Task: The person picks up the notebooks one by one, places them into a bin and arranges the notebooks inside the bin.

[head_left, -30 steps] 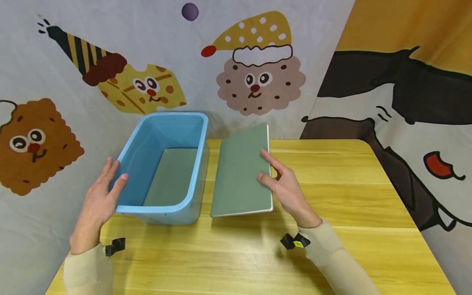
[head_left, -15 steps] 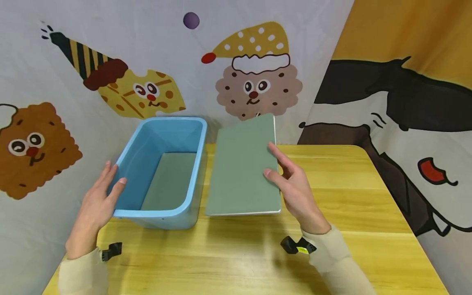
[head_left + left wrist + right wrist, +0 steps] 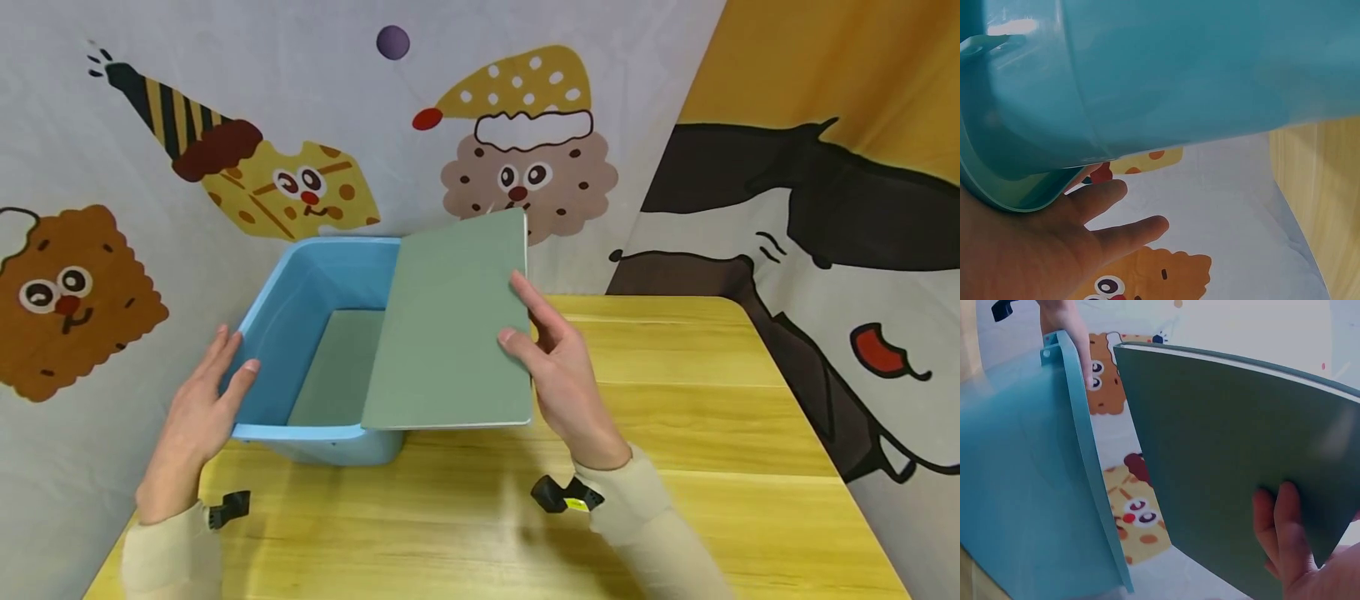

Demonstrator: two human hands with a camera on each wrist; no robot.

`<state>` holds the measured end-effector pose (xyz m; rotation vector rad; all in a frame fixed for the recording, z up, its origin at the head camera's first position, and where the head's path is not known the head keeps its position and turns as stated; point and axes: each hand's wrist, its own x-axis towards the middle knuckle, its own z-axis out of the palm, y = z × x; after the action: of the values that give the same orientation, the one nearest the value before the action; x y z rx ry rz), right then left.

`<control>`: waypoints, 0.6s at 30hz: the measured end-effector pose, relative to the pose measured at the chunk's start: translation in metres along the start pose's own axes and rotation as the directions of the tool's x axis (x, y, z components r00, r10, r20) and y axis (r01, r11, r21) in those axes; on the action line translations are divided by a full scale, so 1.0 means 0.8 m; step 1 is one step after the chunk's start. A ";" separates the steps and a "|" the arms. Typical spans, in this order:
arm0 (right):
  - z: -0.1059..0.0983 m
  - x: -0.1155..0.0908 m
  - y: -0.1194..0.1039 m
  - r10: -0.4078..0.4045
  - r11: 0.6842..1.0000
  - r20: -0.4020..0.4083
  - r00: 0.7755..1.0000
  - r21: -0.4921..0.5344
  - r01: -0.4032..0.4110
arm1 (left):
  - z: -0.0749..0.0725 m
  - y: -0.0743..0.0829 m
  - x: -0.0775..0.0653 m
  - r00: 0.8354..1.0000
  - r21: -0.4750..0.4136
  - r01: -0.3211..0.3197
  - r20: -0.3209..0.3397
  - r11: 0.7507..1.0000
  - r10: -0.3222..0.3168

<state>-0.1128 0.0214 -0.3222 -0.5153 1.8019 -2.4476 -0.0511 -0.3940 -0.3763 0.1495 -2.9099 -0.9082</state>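
A green notebook (image 3: 450, 325) is pinched along its right edge by my right hand (image 3: 566, 379), thumb on the upper cover. In the right wrist view, fingers (image 3: 1288, 525) support its underside. It is tilted and held above the table, its left part overlapping the right rim of the blue plastic bin (image 3: 315, 432) in the head view. Inside that bin, a flat green cover (image 3: 337, 367) lies on the bottom. My left hand (image 3: 198, 412) rests against the bin's left rim with its fingers extended; in the left wrist view the fingers (image 3: 1129, 240) spread beside the bin wall.
The bin stands on a wooden table (image 3: 720, 417), toward its left side. Behind the table hangs a cloth (image 3: 420, 183) printed with cartoon food characters. Small black wrist cameras are strapped at both sleeves.
My right hand has lifted the notebook, first shifting slightly right, then moving left so it overlaps the bin's right rim. The left hand has stayed at the bin.
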 end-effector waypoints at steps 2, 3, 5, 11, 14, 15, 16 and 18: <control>0.010 0.006 0.002 0.000 1.000 0.009 1.000 0.002 0.000 | 0.000 0.000 0.000 1.000 0.000 0.000 -0.003 1.000 0.000; 0.016 0.009 0.004 -0.001 1.000 0.013 1.000 0.002 0.001 | 0.000 0.000 0.001 1.000 0.000 0.000 -0.003 1.000 0.000; 0.027 0.014 0.008 -0.005 1.000 0.025 1.000 0.009 0.004 | 0.000 0.000 0.001 1.000 0.000 0.001 -0.002 1.000 -0.001; 0.057 0.029 0.025 -0.013 0.997 0.044 0.999 0.076 0.009 | 0.001 0.000 0.001 1.000 0.009 0.006 -0.004 1.000 -0.006; 0.071 0.035 0.034 0.000 0.996 0.044 0.999 0.085 -0.003 | 0.002 0.000 0.002 1.000 0.010 0.011 -0.005 1.000 -0.011; 0.075 0.037 0.037 0.010 0.996 0.045 0.999 0.092 -0.014 | 0.002 0.000 0.002 1.000 0.011 0.013 -0.006 1.000 -0.013; 0.079 0.039 0.039 0.018 0.995 0.044 0.999 0.095 -0.022 | 0.002 0.000 0.002 1.000 0.011 0.015 -0.007 1.000 -0.015; 0.087 0.043 0.045 0.040 0.994 0.035 0.999 0.097 -0.044 | 0.002 0.000 0.003 1.000 0.008 0.013 -0.008 1.000 -0.013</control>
<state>-0.1300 -0.0622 -0.3294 -0.5020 1.6534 -2.4691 -0.0538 -0.3935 -0.3777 0.1729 -2.9093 -0.8966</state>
